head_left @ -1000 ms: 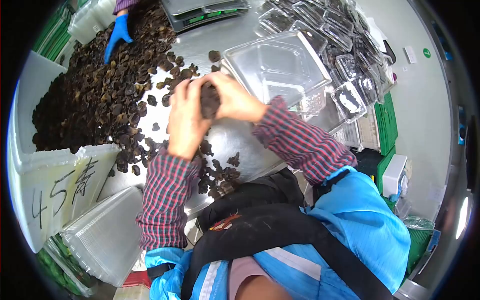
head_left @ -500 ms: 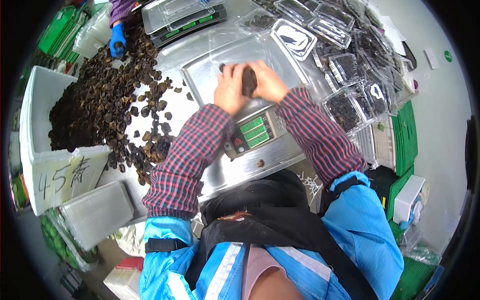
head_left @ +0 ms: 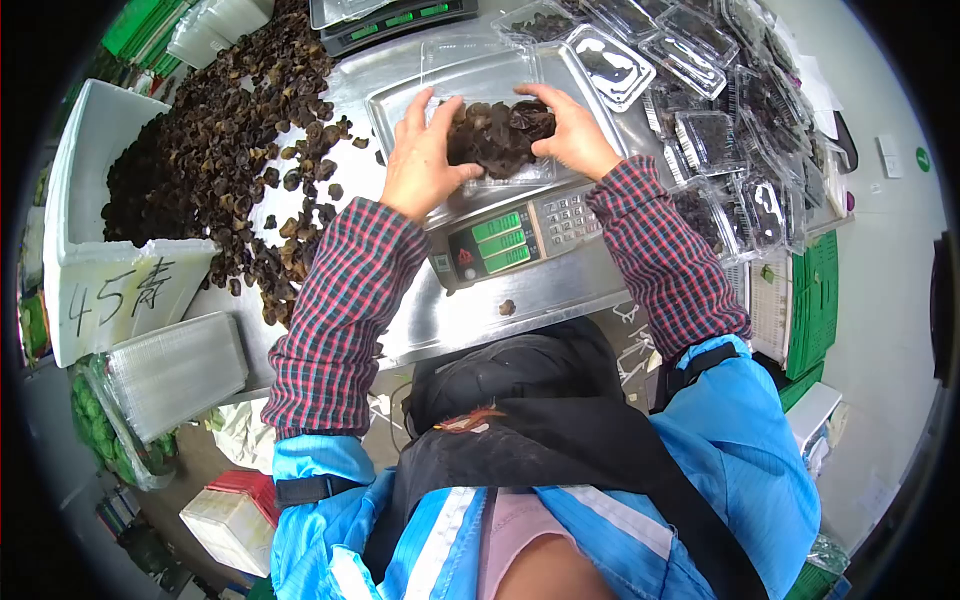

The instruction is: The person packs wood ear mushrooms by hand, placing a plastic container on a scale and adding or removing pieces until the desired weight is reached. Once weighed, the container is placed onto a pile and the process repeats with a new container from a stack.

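A heap of dark brown, crinkled mushrooms (head_left: 497, 140), like wood ears, lies in a clear plastic tray (head_left: 530, 174) on the steel pan (head_left: 390, 108) of a weighing scale (head_left: 508, 240). My left hand (head_left: 425, 152) is at the heap's left side, fingers spread and thumb at its lower edge. At the right side, my right hand (head_left: 580, 135) curves around with thumb and fingers apart, touching the edge of the heap. Neither hand grips anything. Green digits glow on the scale's display (head_left: 502, 242), too small to read surely.
Loose mushrooms (head_left: 245, 130) cover the table's left, beside a white foam box (head_left: 130, 290) holding more. Filled clear packs (head_left: 710, 140) pile up at right. A second scale (head_left: 400, 22) stands behind. Stacked clear trays (head_left: 180, 370) sit at the front left.
My hands were close together around a mushroom clump over the pan; they have parted, and the mushrooms lie spread in the tray. A co-worker's blue-gloved hand has left the view.
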Tool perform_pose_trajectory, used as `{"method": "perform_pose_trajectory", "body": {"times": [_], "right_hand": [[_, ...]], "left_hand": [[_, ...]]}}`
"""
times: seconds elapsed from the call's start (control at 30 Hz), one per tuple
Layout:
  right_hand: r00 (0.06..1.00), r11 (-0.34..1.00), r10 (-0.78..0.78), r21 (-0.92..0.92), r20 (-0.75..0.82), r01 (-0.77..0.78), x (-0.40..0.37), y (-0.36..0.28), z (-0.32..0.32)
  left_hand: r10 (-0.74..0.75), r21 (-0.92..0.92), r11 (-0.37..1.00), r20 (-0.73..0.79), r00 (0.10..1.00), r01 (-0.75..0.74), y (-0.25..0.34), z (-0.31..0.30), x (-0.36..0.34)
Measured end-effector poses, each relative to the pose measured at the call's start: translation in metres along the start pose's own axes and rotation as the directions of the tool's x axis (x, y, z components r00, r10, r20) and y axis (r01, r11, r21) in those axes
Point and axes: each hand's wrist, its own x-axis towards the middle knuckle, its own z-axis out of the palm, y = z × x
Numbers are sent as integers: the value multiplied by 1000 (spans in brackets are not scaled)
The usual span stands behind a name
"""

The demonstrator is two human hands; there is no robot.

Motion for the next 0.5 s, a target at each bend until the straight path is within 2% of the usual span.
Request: {"method": "perform_pose_trajectory", "body": {"times": [0.03, 0.07, 0.1, 0.17, 0.23, 0.3, 0.33, 0.37, 0.43, 0.47, 0.5], "right_hand": [[1000, 995, 22, 98, -14, -21, -2, 3, 0], [994, 989, 102, 106, 35, -105, -5, -7, -6], [994, 989, 105, 103, 31, -107, -7, -5, -5], [999, 994, 37, 104, 25, -40, -9, -4, -2], [996, 996, 67, 57, 63, -70, -9, -9, -9], [969, 947, 231, 210, 89, -245, -9, -8, -12], [977, 954, 205, 213, 50, -211, -8, -5, -10], [977, 956, 206, 203, 52, -213, -8, -16, -12], [979, 941, 206, 272, 12, -201, -6, -57, -18], [996, 974, 89, 211, -12, -84, -2, -70, -15], [1000, 970, -11, 241, -7, 13, 1, -87, -7]], "left_hand": [[29, -41, 999, -82, 996, -32, -4, -3, -5], [42, -80, 995, -132, 990, -53, -7, -6, -12], [47, -83, 995, -131, 990, -58, -14, -6, -18], [-11, -281, 959, -123, 992, -24, -27, -10, -29], [4, -231, 972, -121, 993, -32, -37, -18, -43], [-126, -523, 844, 25, 992, 121, -39, -27, -59], [-170, -631, 752, 95, 981, 192, -45, -25, -65], [-169, -638, 746, 94, 981, 190, -46, -27, -69], [-226, -837, 458, 217, 950, 300, -43, -33, -79], [-224, -871, 365, 260, 939, 328, -36, -36, -83], [-221, -872, 361, 266, 938, 332, -33, -37, -87]]}}
